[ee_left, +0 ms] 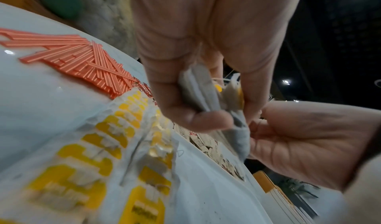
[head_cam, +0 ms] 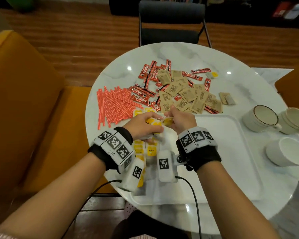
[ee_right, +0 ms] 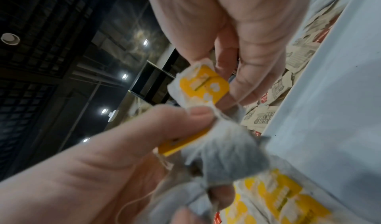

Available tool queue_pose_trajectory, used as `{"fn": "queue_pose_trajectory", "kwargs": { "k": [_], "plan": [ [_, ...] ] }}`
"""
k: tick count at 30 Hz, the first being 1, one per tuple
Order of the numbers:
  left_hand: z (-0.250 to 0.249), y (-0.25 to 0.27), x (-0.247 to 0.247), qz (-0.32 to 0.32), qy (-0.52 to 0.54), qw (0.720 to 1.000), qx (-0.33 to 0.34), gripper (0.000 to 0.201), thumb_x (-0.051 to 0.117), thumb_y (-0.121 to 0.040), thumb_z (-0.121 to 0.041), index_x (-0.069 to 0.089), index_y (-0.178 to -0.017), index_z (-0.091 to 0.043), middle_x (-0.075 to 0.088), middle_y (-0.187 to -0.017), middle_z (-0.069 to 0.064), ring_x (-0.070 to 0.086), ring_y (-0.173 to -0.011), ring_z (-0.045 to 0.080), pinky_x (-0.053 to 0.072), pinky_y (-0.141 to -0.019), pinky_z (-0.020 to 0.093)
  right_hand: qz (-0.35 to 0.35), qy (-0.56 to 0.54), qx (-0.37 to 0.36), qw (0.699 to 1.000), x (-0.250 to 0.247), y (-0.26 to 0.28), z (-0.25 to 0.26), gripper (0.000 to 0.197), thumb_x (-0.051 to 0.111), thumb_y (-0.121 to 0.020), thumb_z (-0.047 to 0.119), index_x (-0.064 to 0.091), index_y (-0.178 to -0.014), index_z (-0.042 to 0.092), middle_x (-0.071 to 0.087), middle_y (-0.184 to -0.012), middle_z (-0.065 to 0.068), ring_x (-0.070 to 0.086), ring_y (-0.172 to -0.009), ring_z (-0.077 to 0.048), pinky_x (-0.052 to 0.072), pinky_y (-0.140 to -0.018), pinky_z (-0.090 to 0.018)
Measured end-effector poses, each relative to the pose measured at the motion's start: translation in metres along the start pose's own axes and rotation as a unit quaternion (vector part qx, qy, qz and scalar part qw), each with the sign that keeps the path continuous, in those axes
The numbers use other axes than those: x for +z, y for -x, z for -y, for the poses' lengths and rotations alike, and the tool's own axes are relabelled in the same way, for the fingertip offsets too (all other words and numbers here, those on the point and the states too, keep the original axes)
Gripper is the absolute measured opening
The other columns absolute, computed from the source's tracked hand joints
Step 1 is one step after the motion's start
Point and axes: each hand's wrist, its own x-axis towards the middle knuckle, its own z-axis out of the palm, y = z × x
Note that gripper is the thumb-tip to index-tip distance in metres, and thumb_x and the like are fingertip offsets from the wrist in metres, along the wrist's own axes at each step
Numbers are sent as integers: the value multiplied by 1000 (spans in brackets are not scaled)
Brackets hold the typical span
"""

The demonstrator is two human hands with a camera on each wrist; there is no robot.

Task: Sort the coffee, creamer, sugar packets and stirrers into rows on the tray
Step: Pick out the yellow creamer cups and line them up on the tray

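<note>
Both forearms are reaching in from the bottom of the head view, each wearing a black wristband with coded white markers. Over the near-left corner of the white tray (head_cam: 231, 152), the left hand (head_cam: 141, 125) is curling its fingers around a small bunch of white sachets with yellow tags (head_cam: 153, 122), while the right hand (head_cam: 181, 120) is meeting it, fingers bent in on the same bunch. More yellow-tagged sachets (head_cam: 151, 150) are lying in rows on the tray's left side, under the wrists. Beyond the tray on the round marble table (head_cam: 179, 52), pink stirrers (head_cam: 112, 104) are sitting in a pile at the left, red coffee sticks (head_cam: 146, 75) are spreading behind them, and brown sugar packets (head_cam: 185, 94) are heaped to the right. Three white cups (head_cam: 261, 120) are standing beside the tray's right edge.

Looking along the left wrist, the left hand (ee_left: 198, 51) is pinching folded grey-white sachets (ee_left: 203, 89) between thumb and fingers, with the right hand (ee_left: 309, 139) touching them from the side. Blurred rows of yellow-tagged sachets (ee_left: 107, 146) are lying below, and the stirrers (ee_left: 82, 58) are resting further back.

Looking along the right wrist, the right hand (ee_right: 233, 36) is gripping one yellow-tagged sachet (ee_right: 200, 85) by its fingertips, and the left hand (ee_right: 115, 149) is holding the bunch (ee_right: 224, 155) against it. Sugar packets (ee_right: 278, 87) are showing beyond the tray wall (ee_right: 329, 97).
</note>
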Motion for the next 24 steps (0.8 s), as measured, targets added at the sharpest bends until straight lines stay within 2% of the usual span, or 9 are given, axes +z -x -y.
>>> {"fn": "queue_pose_trajectory", "kwargs": {
  "k": [1,3,6,8,12,14,17,20,24],
  "plan": [
    [-1,-2,-1,-10,7,1000,-5,23,69,-83,-14,57,-102,-21,58,-79,1,60,-63,17,55,-52,25,8,0,0,1000,0,-1,1,49,54,-89,35,65,-45,17,65,-67,-7,65,-72,-27,54,-83,-43],
    [-1,-5,-2,-25,25,999,-16,19,68,-83,-14,56,-95,-22,57,-75,2,57,-55,12,54,-47,22,29,-33,-3,999,-2,-2,3,41,55,-90,31,64,-54,13,65,-72,-9,66,-78,-30,53,-85,-45],
    [-1,-6,-4,-33,75,996,-35,17,67,-83,-13,55,-87,-23,56,-74,3,55,-53,9,51,-44,21,73,-98,-14,992,-8,2,7,24,55,-91,16,58,-71,4,60,-72,-9,62,-67,-22,58,-70,-30],
    [0,-6,-5,-27,92,994,-48,17,67,-83,-13,54,-92,-20,56,-76,3,56,-57,10,49,-42,20,105,-98,-39,989,-14,7,6,13,58,-86,5,59,-73,3,60,-74,-10,61,-67,-19,57,-62,-21],
    [3,-1,-7,-8,88,994,-62,21,67,-83,-13,54,-98,-18,56,-76,3,55,-59,9,47,-42,19,131,30,-119,984,-26,12,-4,16,67,-78,-1,62,-71,13,62,-75,-6,61,-70,-15,52,-75,-22],
    [5,4,-7,5,92,993,-70,21,66,-84,-11,54,-99,-17,55,-74,3,55,-55,9,47,-42,19,126,80,-140,979,-29,14,-6,19,70,-76,3,60,-68,17,61,-69,-6,57,-64,-15,48,-71,-24],
    [9,12,-10,25,74,994,-82,22,67,-83,-10,55,-100,-18,56,-76,4,54,-60,13,48,-43,19,135,157,-175,962,-30,15,-10,19,71,-77,10,60,-68,22,57,-68,-4,48,-61,-15,41,-64,-24],
    [14,19,-17,22,61,995,-81,19,67,-83,-12,57,-98,-20,59,-80,4,58,-61,11,49,-44,19,151,191,-186,952,-34,16,-14,12,68,-80,10,61,-75,17,55,-67,4,46,-62,-8,38,-63,-19],
    [20,30,-33,-10,91,993,-78,20,65,-84,-10,56,-101,-16,60,-77,6,58,-51,9,49,-44,19,180,251,-153,939,-39,17,-26,12,67,-82,12,59,-76,18,59,-76,-3,51,-71,-11,38,-63,-18]
  ]
}}
